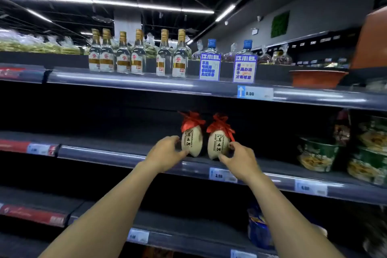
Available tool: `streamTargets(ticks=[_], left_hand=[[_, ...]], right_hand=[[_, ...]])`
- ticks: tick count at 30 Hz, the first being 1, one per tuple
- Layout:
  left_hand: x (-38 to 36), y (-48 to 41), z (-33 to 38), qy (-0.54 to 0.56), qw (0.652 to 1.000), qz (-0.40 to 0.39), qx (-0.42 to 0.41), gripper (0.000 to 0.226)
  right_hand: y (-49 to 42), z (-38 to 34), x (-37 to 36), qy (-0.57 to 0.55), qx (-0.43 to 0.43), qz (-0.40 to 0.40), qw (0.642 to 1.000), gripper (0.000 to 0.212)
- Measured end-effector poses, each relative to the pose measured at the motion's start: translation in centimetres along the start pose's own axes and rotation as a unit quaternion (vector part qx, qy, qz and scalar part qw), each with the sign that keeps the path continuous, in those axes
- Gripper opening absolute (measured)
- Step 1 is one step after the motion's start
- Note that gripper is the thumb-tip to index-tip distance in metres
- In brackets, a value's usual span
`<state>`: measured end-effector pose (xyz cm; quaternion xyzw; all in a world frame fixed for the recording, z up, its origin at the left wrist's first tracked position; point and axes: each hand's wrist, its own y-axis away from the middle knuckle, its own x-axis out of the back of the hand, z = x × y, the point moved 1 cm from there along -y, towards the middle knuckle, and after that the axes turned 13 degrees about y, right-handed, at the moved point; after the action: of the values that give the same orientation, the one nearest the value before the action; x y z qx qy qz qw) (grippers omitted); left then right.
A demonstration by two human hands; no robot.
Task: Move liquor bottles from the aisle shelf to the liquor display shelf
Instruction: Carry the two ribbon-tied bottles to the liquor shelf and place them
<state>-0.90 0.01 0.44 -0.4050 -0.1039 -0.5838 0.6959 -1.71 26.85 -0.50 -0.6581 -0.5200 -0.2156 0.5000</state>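
Note:
Two cream ceramic liquor jars with red ribbon tops stand side by side on the middle shelf (104,153). My left hand (165,154) wraps the left jar (193,140) from its left side. Fingers of my right hand (238,159) curl around the right jar (216,142) from its right and lower front. Both jars rest on the shelf board. On the top shelf (125,81) stand several clear bottles with gold caps (136,54) and two flat blue-capped bottles (210,63).
Green instant-noodle bowls (318,153) are stacked at the right of the middle shelf. An orange bowl (316,78) sits on the top shelf at right. A blue packet (258,228) stands on the lower shelf. Price tags line the shelf edges.

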Motion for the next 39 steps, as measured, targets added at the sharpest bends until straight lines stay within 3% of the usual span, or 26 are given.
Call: streamTargets(ticks=[6, 15, 23, 31, 39], left_hand=[[-2.4, -3.6, -0.4, 0.159, 0.987, 0.009, 0.034, 0.051], [-4.2, -6.9, -1.7, 0.216, 0.975, -0.001, 0.049, 0.085], [-5.4, -6.5, -0.5, 0.249, 0.968, 0.018, 0.026, 0.067], [-9.3, -4.7, 9.0, 0.292, 0.956, -0.011, -0.034, 0.062], [-22.2, 4.4, 24.8, 0.329, 0.934, -0.113, -0.083, 0.057]], right_hand=[[-2.2, -0.6, -1.8, -0.016, -0.044, 0.017, 0.999, 0.055], [-4.3, -0.7, -2.9, -0.097, -0.08, 0.03, 0.992, 0.06], [-3.3, -0.2, -1.9, -0.101, -0.091, 0.08, 0.987, 0.054], [1.7, 6.3, 6.4, -0.06, -0.11, 0.147, 0.981, 0.057], [16.6, 20.9, 18.9, -0.015, -0.211, 0.198, 0.957, 0.058]])
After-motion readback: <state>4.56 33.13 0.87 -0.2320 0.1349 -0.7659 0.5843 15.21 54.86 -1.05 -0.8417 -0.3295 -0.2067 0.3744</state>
